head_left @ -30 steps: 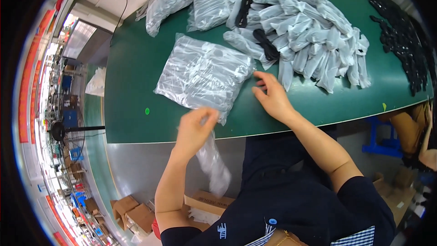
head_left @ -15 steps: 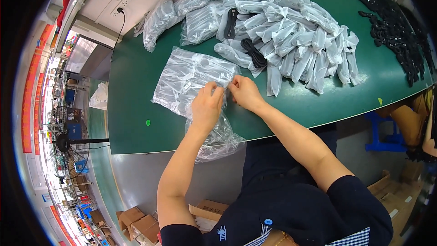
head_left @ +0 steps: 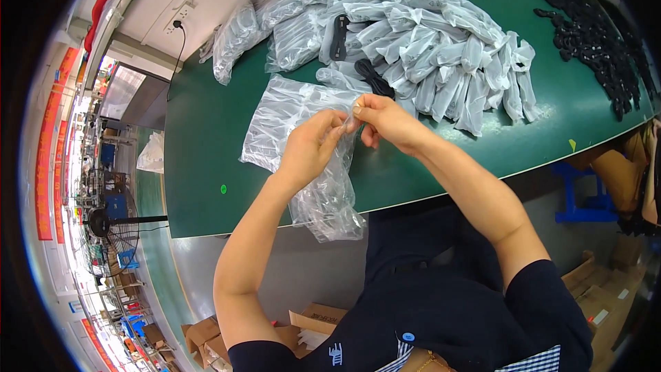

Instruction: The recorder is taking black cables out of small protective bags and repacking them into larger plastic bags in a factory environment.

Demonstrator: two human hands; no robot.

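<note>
A large clear plastic bag (head_left: pixel 275 118), packed with several whitish pouches, lies flat on the green table (head_left: pixel 200 138). Its loose, wrinkled open end (head_left: pixel 329 210) drapes over the near edge. My left hand (head_left: pixel 310 146) pinches the clear film near the bag's right side. Right beside it, my right hand (head_left: pixel 391 124) grips the same film between thumb and forefinger, its other fingers curled below. The fingertips of both hands nearly meet. Just beyond my right hand is a coiled black cable (head_left: pixel 375 77), resting against a heap of frosted pouches (head_left: pixel 441 55).
Filled clear bags (head_left: pixel 296 38) stand along the back left. Another black cable (head_left: pixel 339 38) lies on the heap. Many black cables (head_left: pixel 599 48) spread over the far right. A blue stool (head_left: pixel 585 196) and a seated person's arm are at right; cardboard boxes (head_left: pixel 320 317) sit below.
Both hands have lifted slightly and come together at the film, the right turning inward. The bag's loose end has swung and stretched, and the view has shifted a little.
</note>
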